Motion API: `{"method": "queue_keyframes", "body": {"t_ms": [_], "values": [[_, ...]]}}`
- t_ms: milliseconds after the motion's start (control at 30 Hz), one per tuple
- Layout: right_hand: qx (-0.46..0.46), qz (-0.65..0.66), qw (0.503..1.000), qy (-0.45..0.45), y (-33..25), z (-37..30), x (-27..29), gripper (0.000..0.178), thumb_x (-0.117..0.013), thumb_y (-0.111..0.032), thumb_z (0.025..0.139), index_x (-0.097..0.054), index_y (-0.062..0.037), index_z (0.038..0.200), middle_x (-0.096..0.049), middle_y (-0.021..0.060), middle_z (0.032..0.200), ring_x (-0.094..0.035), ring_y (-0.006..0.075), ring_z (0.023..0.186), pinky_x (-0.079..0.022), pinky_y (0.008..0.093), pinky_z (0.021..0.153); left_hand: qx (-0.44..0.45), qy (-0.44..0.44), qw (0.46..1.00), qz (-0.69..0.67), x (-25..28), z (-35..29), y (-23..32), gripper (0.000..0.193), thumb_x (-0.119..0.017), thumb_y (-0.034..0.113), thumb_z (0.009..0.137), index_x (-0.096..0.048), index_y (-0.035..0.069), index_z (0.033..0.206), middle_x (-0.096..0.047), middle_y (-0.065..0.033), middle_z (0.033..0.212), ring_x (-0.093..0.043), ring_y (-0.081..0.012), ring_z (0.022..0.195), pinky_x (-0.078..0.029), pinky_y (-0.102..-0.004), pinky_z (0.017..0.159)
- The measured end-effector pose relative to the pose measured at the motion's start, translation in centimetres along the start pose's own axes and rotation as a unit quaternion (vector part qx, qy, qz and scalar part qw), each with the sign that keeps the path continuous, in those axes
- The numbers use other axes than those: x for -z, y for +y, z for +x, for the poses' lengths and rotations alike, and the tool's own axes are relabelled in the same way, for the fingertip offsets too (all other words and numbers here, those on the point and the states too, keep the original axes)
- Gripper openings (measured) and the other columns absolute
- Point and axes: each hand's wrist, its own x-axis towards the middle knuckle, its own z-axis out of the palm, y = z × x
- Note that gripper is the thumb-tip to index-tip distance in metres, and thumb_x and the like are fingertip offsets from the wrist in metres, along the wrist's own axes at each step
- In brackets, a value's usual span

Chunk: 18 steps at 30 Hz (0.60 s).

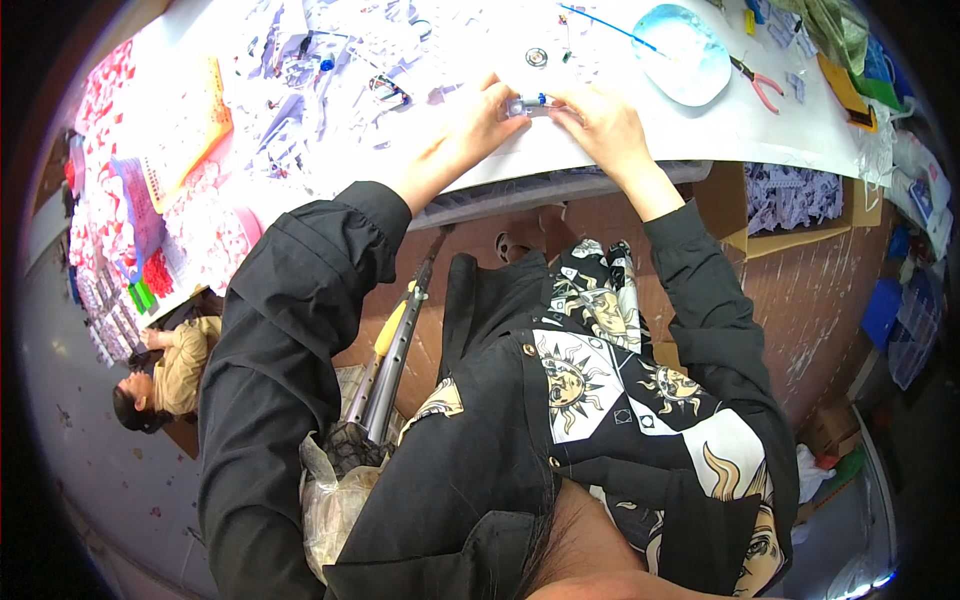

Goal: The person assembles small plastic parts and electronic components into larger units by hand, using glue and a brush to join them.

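Both of my hands meet over the near part of the white table [460, 177]. Between them is a small clear and blue tube-like piece [530, 101], too small to name more exactly. The fingers of my left hand [485, 118] pinch its left end, while my right hand [605, 122] grips the right end with thumb and forefinger. Just beyond the fingers lies a small round metal-coloured part [536, 58]. Farther right, a thin blue stick [605, 25] rests with its tip on a pale round dish [683, 82].
Pliers [762, 88] with pink handles lie right of the dish. Many white and purple paper-like pieces [285, 110] spread across the left. A cardboard box [866, 203] of similar pieces stands under the table's right edge. Another person [180, 370] sits at the far left.
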Motion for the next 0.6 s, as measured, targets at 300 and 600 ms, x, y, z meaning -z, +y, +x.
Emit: {"method": "queue_keyframes", "body": {"t_ms": [300,600], "values": [[0.033,-0.017,0.999,0.038,-0.7,0.4,-0.9,0.027,-0.071,-0.019,0.08,-0.068,-0.0176,0.107,-0.069,0.0015,0.086,-0.066,0.0198,0.076,-0.052,0.0304,0.065,-0.035,0.026,0.999,-0.024,-0.6,0.0,-0.5,0.032,-0.077,0.01,0.071,-0.06,-0.003,0.094,-0.055,-0.015,0.093,-0.059,-0.0294,0.079,-0.049,-0.036,0.068],[0.032,0.091,0.994,0.057,0.4,0.3,-1.7,0.022,-0.073,-0.011,0.077,-0.072,-0.0126,0.099,-0.071,0.0064,0.089,-0.068,0.0188,0.075,-0.053,0.0279,0.066,-0.037,0.038,0.998,-0.013,-1.1,0.0,-1.1,0.033,-0.081,0.016,0.07,-0.063,0.001,0.093,-0.057,-0.0081,0.089,-0.058,-0.0197,0.078,-0.05,-0.0304,0.067]]}}
